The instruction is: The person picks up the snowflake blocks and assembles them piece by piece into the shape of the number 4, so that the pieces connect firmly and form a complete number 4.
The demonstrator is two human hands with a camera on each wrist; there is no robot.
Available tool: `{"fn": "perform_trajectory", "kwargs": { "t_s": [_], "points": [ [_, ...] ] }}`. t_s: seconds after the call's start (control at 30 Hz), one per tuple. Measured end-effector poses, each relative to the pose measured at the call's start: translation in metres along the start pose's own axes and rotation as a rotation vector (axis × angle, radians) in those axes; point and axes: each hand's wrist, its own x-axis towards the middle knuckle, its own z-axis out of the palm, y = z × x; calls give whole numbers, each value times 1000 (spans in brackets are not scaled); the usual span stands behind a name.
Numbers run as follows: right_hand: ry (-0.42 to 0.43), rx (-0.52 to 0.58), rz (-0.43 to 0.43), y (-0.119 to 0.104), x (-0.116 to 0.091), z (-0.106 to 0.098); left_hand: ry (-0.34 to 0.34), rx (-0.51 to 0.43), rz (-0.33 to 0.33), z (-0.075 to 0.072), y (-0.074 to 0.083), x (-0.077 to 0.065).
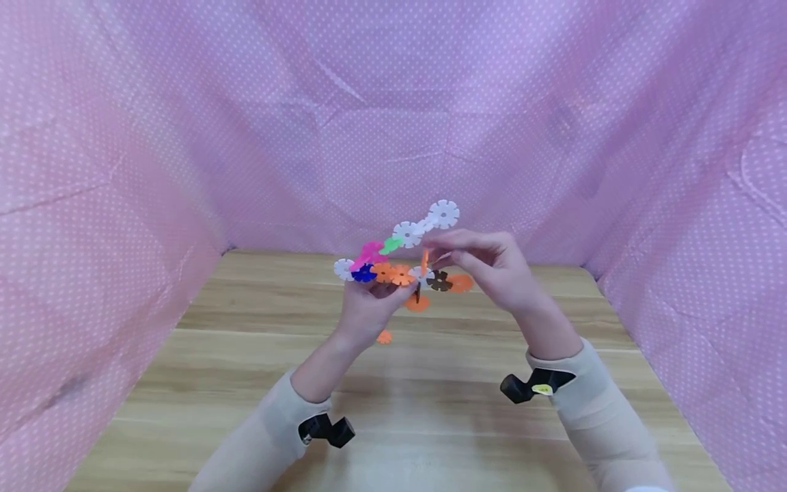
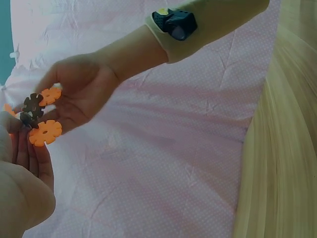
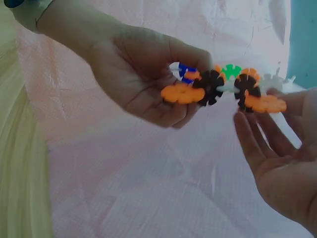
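Observation:
A chain of joined plastic snowflake discs is held above the table, with white, green, pink, dark blue, orange and brown pieces. My left hand (image 1: 367,316) grips the chain from below, near two orange discs (image 1: 401,275) and a dark blue disc (image 1: 364,272). With thumb and fingertips my right hand (image 1: 501,273) pinches an orange disc (image 1: 425,261) seen edge-on, standing over a white disc (image 1: 421,277). On the right a brown disc (image 1: 439,281) joins another orange disc (image 1: 460,283). In the right wrist view, brown discs (image 3: 210,87) carry flat orange discs (image 3: 182,93); the fingers hide some joints.
A single small orange disc (image 1: 384,336) shows below the left hand, seemingly on the wooden table (image 1: 418,424). Pink dotted cloth (image 1: 393,137) hangs at the back and both sides. Each wrist bears a black camera (image 1: 328,429).

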Motion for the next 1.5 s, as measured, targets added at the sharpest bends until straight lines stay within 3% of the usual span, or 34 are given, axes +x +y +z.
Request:
{"fn": "perform_trajectory", "kwargs": {
  "t_s": [0.07, 0.17, 0.27, 0.43, 0.57, 0.77, 1.0, 1.17, 1.3, 1.5],
  "points": [
    [77, -6, 85, 9, -3, 1, 27, -3, -9, -1, 1, -1],
    [136, -126, 266, 33, -10, 2, 58, 4, -19, -3, 2, -3],
    [67, -275, 408, 66, -17, 4, 84, -3, -25, -4, 1, -3],
    [-67, -477, 520, 114, -31, 18, 120, -12, -35, -4, 0, -2],
    [-145, -531, 522, 142, -43, 33, 132, -16, -76, -5, 0, -4],
    [-216, -571, 427, 169, -52, 54, 128, 4, -100, -4, 2, -7],
    [-380, -715, 490, 182, -62, 72, 117, 15, -106, -2, 3, -9],
    [-485, -799, 457, 185, -64, 82, 129, 26, -137, -2, 4, -9],
    [-493, -864, 440, 186, -62, 86, 131, 45, -142, -3, 4, -7],
    [-464, -856, 459, 183, -60, 88, 124, 4, -105, -4, 6, -5]
  ]
}}
